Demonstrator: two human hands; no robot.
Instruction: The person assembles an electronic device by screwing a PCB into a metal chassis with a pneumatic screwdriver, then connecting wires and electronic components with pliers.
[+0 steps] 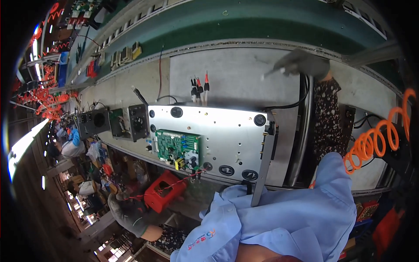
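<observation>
My left hand [129, 217], in a grey glove, is low at the left beside a red plastic bin [166, 192]. Its fingers are closed around thin red wires [174, 185], which stretch over the bin toward a silver metal panel [222, 139]. A green circuit board [176, 146] sits on the panel's left part. Beyond the panel, my gloved right hand [301, 64] hovers over the grey work surface, one finger stretched out. Small pale spots show at its fingertips; whether they are a held piece is unclear. Nearest to it are cable ends with red and black sleeves [200, 87].
Black metal housings [94, 121] stand along the line at the left. A green conveyor strip [262, 26] runs along the far side. An orange coiled hose [371, 146] hangs at the right. Several light blocks [125, 56] lie on the far ledge. People work farther left.
</observation>
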